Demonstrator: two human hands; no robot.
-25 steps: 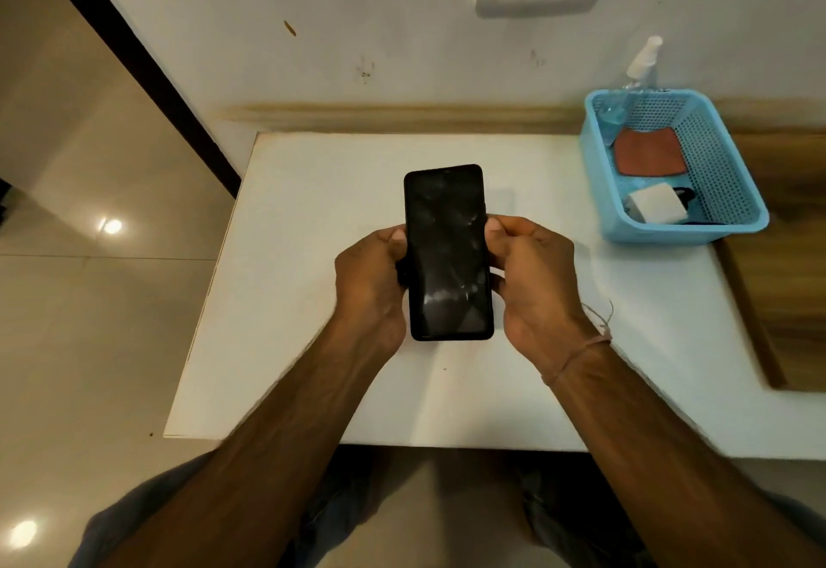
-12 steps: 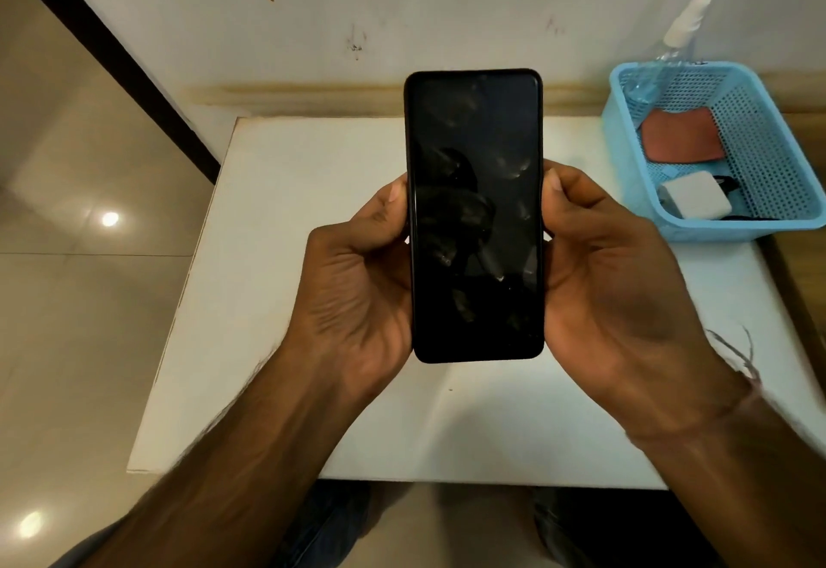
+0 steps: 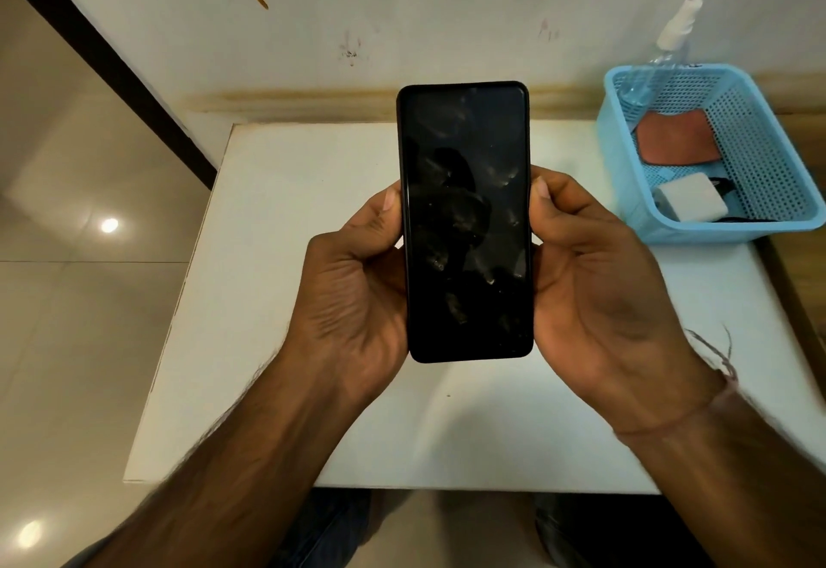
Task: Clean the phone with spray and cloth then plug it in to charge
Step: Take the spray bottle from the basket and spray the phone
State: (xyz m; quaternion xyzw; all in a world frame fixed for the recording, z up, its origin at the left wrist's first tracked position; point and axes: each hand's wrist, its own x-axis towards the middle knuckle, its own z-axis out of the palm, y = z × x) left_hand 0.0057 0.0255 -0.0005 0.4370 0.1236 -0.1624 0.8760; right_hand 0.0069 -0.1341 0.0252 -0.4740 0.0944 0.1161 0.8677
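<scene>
— Both hands on it now?
— Yes. My left hand (image 3: pixel 357 299) and right hand (image 3: pixel 594 290) clasp the black glass-fronted phone (image 3: pixel 465 223) by its long edges, screen facing me. A second ago I held it low over the white table (image 3: pixel 277 299); now it's raised close to my face.
— Why?
— To check the smears. Nothing is cleaned yet, I judge. The clear spray bottle (image 3: pixel 670 36) and rust-red cloth (image 3: pixel 675 138) sit in the blue plastic basket (image 3: pixel 733 230), right of my grip.

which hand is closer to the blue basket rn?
Right. The right hand grips the phone by its right edge, just left of the basket and apart from it. The left hand grips the phone's left edge, farther away.
</scene>
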